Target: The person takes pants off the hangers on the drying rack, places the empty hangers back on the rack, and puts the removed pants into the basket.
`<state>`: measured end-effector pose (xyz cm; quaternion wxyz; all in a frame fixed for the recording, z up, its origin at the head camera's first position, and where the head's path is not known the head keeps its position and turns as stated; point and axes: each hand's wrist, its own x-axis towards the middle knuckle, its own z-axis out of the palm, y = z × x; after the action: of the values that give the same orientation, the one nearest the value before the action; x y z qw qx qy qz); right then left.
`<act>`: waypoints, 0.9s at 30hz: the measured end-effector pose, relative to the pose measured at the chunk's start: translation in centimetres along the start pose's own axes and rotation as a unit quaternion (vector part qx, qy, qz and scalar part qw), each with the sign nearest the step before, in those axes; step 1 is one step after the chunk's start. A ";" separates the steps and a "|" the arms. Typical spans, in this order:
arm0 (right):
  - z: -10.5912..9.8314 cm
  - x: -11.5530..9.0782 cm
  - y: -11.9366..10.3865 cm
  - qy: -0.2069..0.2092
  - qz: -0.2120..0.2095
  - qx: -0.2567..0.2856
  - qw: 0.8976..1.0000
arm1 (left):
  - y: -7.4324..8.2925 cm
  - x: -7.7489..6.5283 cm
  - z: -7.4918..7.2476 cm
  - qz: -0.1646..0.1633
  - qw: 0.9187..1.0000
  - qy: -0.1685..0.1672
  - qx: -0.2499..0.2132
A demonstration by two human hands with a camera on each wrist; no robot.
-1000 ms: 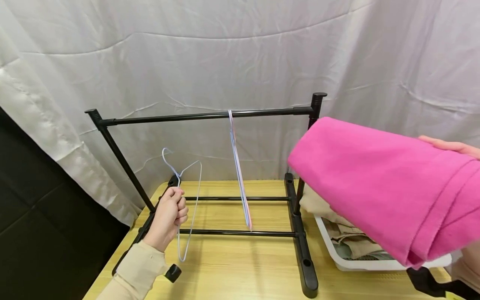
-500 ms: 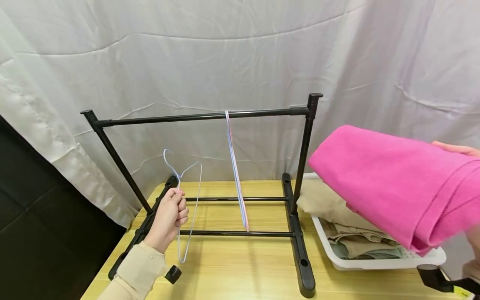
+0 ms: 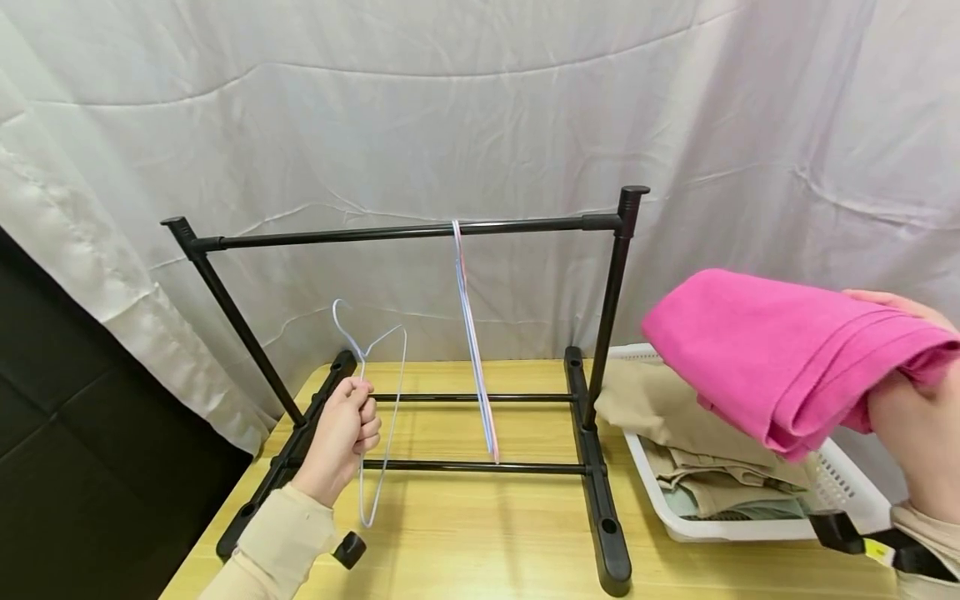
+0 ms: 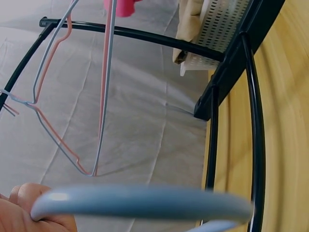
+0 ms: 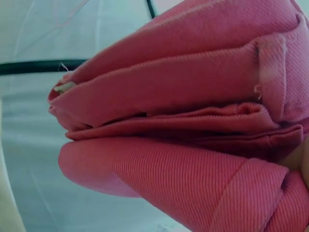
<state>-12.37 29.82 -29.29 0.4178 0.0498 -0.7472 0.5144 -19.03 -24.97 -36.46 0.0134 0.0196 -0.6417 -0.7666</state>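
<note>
My left hand (image 3: 341, 437) grips one side of a pale blue clothes hanger (image 4: 145, 200), whose hook points up, in front of the rack's left part. Folded pink trousers (image 3: 772, 350) rest in my right hand (image 3: 918, 433), raised over the white basket at the right. The hand's fingers are partly covered by the cloth. In the right wrist view the layered pink folds and a belt loop (image 5: 273, 72) fill most of the picture. On the top bar of the black clothes rack (image 3: 337, 237) hang blue and pink hangers (image 3: 474, 350), side by side.
A white plastic basket (image 3: 862, 492) with folded beige trousers (image 3: 675, 408) and greenish cloth stands right of the rack's black foot (image 3: 600, 500). The rack stands on a wooden table (image 3: 450, 542). A pale curtain (image 3: 412, 150) hangs behind.
The pink trousers have moved right and lower, uncovering more of the basket. More of my right hand and wrist shows. My left hand keeps its grip on the hanger, almost still.
</note>
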 end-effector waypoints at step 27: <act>9.0 2.6 6.1 -0.075 -0.047 -0.249 0.965 | -0.6 0.3 -0.6 -0.008 1.000 0.007 -0.009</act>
<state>-22.29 26.33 -33.07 0.3839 0.0178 -0.8774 0.2871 -19.29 -25.46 -37.19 0.0118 0.0298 -0.6347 -0.7721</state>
